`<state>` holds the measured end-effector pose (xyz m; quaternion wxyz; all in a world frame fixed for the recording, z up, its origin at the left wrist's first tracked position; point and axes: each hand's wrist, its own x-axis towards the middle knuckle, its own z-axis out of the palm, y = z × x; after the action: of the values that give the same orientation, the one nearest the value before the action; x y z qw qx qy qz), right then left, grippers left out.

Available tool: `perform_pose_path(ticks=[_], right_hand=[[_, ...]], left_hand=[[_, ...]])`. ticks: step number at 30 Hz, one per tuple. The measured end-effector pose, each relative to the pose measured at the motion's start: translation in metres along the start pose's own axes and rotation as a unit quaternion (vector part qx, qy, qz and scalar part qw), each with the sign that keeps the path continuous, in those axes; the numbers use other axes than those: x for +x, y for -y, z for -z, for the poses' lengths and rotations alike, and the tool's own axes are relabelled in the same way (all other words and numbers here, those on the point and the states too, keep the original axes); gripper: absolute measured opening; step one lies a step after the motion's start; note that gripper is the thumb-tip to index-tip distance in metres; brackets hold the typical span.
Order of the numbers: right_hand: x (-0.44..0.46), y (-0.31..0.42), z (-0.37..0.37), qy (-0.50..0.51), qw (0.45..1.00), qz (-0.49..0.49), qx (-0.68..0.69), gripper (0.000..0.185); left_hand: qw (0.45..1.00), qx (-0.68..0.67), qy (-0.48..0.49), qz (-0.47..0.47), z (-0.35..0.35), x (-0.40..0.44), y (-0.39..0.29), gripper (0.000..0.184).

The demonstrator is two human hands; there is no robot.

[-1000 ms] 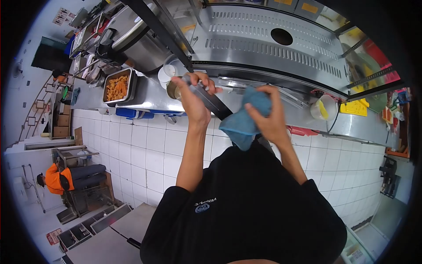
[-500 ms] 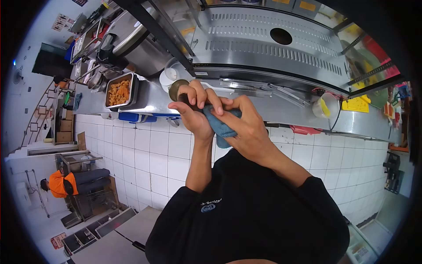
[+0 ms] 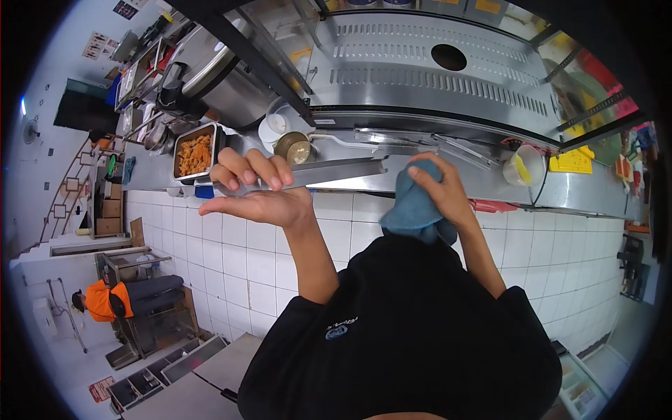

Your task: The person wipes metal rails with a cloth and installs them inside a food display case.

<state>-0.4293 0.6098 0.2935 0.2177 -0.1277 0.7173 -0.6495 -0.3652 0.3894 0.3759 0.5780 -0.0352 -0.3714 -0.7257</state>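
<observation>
My left hand [image 3: 262, 199] is closed around one end of metal tongs [image 3: 339, 170], its palm turned up and its thumb stretched to the left. The tongs lie level in the air, their toothed tip pointing right. In my right hand [image 3: 448, 196] is a bunched blue cloth [image 3: 411, 203], just past that tip, with a small gap between them. Behind the tongs, on the counter [image 3: 483, 180], rests a round metal ladle [image 3: 294, 148] with a long handle. Several clear and metal utensils [image 3: 458, 149] lie to its right.
A metal tray [image 3: 219, 131] holds orange-brown food pieces at the left. Near it stand a large steel pot [image 3: 231, 87] and white containers [image 3: 274, 126]. A slotted metal cabinet [image 3: 392, 63] is ahead. A white tub [image 3: 530, 168] sits at the right. A person in orange [image 3: 105, 301] is far left.
My hands have moved apart: the left went left with the tongs, and the right went right with the cloth. The tongs now show at full length, and the ladle is uncovered.
</observation>
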Motion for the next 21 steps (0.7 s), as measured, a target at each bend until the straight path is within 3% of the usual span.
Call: perform_pose_path(ticks=[3,5,7,9,11,12,14,16,18,20,21], right_hand=[[-0.003,-0.019,-0.015,0.021,0.997,0.031,0.069,0.029],[-0.013,-0.021,-0.021,0.059,0.969,-0.065,0.232,0.026],[-0.022,0.003,-0.013,0.088,0.983,-0.035,0.158,0.025],[-0.030,0.031,-0.006,0.112,0.990,-0.012,0.081,0.025],[-0.032,0.054,-0.015,0.001,0.987,0.160,0.029,0.026],[-0.029,0.062,-0.024,-0.002,0.987,0.160,0.027,0.026],[-0.022,0.074,-0.044,-0.029,0.936,0.347,-0.048,0.027],[-0.023,0.075,-0.060,-0.025,0.934,0.351,-0.061,0.029],[-0.018,0.066,-0.066,-0.016,0.931,0.357,-0.071,0.030],[-0.011,0.051,-0.064,-0.023,0.959,0.272,-0.081,0.031],[-0.007,0.047,-0.064,-0.003,0.976,0.219,-0.008,0.031]], left_hand=[[0.999,-0.017,-0.039,0.007,-0.003,0.003,0.004,0.052],[0.995,-0.023,-0.093,0.008,-0.006,0.005,0.005,0.055],[0.993,-0.025,-0.118,0.006,-0.006,0.007,0.006,0.056],[0.995,-0.085,-0.052,-0.015,-0.005,0.004,0.008,0.056],[0.995,-0.098,-0.008,-0.020,-0.011,-0.006,0.013,0.056],[0.993,-0.112,0.036,-0.031,-0.016,-0.011,0.016,0.055],[0.987,-0.144,0.070,-0.030,-0.025,-0.025,0.021,0.057],[0.983,-0.119,0.135,-0.046,-0.031,-0.035,0.021,0.060],[0.977,-0.153,0.142,-0.051,-0.029,-0.034,0.016,0.062],[0.960,-0.106,0.242,-0.092,-0.026,-0.034,0.008,0.062],[0.951,-0.108,0.275,-0.091,-0.022,-0.035,0.012,0.062]])
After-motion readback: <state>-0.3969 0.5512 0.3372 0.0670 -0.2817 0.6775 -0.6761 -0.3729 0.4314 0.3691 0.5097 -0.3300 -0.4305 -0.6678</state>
